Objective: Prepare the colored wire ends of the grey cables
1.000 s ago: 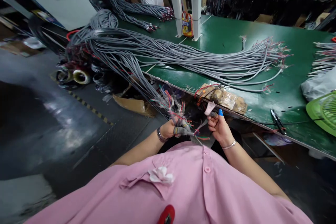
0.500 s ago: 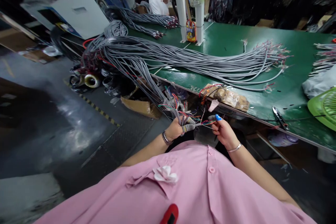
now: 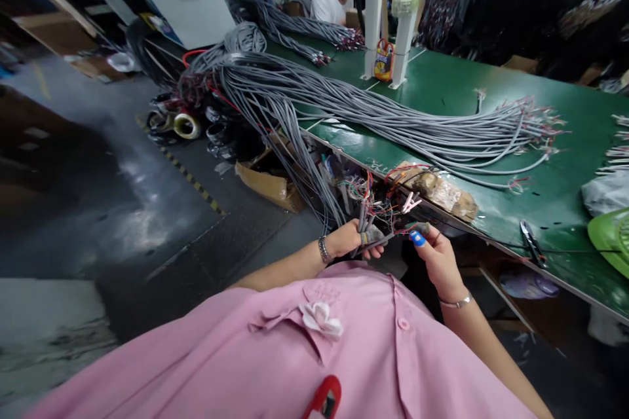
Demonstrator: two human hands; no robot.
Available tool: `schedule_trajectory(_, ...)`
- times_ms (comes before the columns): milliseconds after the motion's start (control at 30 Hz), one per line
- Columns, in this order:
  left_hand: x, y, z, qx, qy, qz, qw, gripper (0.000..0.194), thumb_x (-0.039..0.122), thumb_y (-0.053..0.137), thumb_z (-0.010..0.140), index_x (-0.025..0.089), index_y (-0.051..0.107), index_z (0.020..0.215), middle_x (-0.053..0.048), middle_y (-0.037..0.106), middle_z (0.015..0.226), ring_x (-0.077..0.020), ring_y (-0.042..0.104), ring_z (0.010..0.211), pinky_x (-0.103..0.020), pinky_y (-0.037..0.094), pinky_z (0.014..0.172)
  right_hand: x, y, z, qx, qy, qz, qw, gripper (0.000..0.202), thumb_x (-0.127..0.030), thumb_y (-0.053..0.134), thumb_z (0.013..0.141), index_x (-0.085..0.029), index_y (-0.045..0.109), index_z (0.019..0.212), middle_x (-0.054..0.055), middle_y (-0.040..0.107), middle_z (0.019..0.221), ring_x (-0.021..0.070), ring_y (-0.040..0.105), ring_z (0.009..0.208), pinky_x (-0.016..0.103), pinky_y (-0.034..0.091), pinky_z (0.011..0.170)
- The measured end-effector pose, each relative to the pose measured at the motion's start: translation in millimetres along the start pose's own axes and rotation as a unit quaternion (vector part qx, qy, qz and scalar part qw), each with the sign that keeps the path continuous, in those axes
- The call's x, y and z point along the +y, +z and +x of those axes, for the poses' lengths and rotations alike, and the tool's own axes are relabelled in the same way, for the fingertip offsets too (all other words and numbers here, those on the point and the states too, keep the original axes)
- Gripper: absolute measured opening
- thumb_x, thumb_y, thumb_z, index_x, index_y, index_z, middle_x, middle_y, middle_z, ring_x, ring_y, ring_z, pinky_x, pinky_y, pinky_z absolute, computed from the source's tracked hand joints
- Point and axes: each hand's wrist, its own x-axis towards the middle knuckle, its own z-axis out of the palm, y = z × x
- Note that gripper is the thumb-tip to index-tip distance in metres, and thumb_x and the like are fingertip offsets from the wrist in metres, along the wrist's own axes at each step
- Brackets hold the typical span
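Observation:
My left hand (image 3: 351,239) is closed around several grey cables (image 3: 362,219) whose stripped ends fan out into thin coloured wires (image 3: 361,188). A grey covering sits on its thumb. One cable end (image 3: 388,237) points right toward my right hand (image 3: 435,250). That hand pinches the coloured wires at this end, with a blue covering on the thumb and a grey one on a finger. The long lengths of the held bunch (image 3: 307,163) hang down from the bench edge, left of my hands.
On the green bench (image 3: 452,78) lies a thick bundle of grey cables (image 3: 373,111). Snips (image 3: 532,243) and a green fan (image 3: 609,242) are at the right. A taped block (image 3: 437,191) sits at the near edge. Beyond the white posts (image 3: 373,13) is a person (image 3: 328,0).
My view has shifted, so the bench and cables appear further right. Both hands sit slightly lower and to the right; the left fingers show more beneath the cable.

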Motion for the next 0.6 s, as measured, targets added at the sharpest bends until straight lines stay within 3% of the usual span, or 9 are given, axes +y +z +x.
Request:
schedule_trajectory(100, 0, 5.3, 0, 0.003, -0.008, 0.011, 1.0, 0.055, 0.058, 0.077, 0.07, 0.006, 0.073, 0.083, -0.016, 0.074, 0.076, -0.0196, 0.072, 0.062, -0.023, 0.054, 0.05, -8, 3, -1, -0.041, -0.041, -0.134, 0.989, 0.024, -0.041, 0.068, 0.085, -0.02, 0.07, 0.098, 0.005, 0.07, 0.09, 0.02, 0.062, 0.082, 0.031, 0.049, 0.074)
schedule_trajectory(300, 0, 0.8, 2, 0.025, 0.025, -0.034, 0.999, 0.053, 0.056, 0.078, 0.07, 0.007, 0.075, 0.092, -0.017, 0.076, 0.089, -0.0214, 0.074, 0.075, -0.029, 0.058, 0.068, -8, -16, 0, -0.037, -0.077, -0.303, 0.949, 0.023, -0.039, 0.057, 0.092, -0.02, 0.07, 0.093, 0.005, 0.07, 0.085, 0.0205, 0.063, 0.079, 0.031, 0.049, 0.073)
schedule_trajectory(367, 0, -3.6, 2, 0.037, 0.041, -0.053, 0.997, 0.052, 0.054, 0.079, 0.07, 0.008, 0.076, 0.094, -0.018, 0.076, 0.093, -0.0226, 0.074, 0.08, -0.03, 0.059, 0.072, -4, -30, -2, -0.039, -0.048, -0.406, 0.912, 0.019, -0.034, 0.057, 0.091, -0.021, 0.071, 0.091, 0.005, 0.07, 0.085, 0.0209, 0.063, 0.078, 0.031, 0.046, 0.069)
schedule_trajectory(500, -1, -9.9, -1, 0.037, 0.042, -0.075, 0.996, 0.05, 0.052, 0.08, 0.071, 0.007, 0.076, 0.092, -0.02, 0.076, 0.094, -0.0244, 0.075, 0.08, -0.029, 0.059, 0.068, -8, -57, -14, 0.008, 0.028, -0.626, 0.779, 0.014, -0.024, 0.057, 0.086, -0.02, 0.069, 0.093, 0.008, 0.068, 0.088, 0.0217, 0.062, 0.069, 0.03, 0.036, 0.056)
schedule_trajectory(567, -2, -10.3, -3, 0.032, 0.027, -0.07, 0.997, 0.05, 0.052, 0.079, 0.071, 0.007, 0.075, 0.092, -0.02, 0.076, 0.093, -0.0242, 0.075, 0.077, -0.027, 0.058, 0.061, -19, -61, -22, 0.058, 0.01, -0.655, 0.754, 0.014, -0.024, 0.057, 0.086, -0.018, 0.067, 0.094, 0.01, 0.067, 0.091, 0.0215, 0.061, 0.069, 0.03, 0.034, 0.054)
schedule_trajectory(600, -2, -9.6, -4, 0.027, 0.018, -0.066, 0.997, 0.05, 0.052, 0.079, 0.072, 0.007, 0.075, 0.092, -0.02, 0.076, 0.092, -0.024, 0.075, 0.075, -0.026, 0.058, 0.059, -27, -60, -26, 0.078, -0.015, -0.642, 0.763, 0.013, -0.026, 0.058, 0.086, -0.018, 0.066, 0.093, 0.01, 0.067, 0.092, 0.0215, 0.06, 0.071, 0.03, 0.036, 0.055)
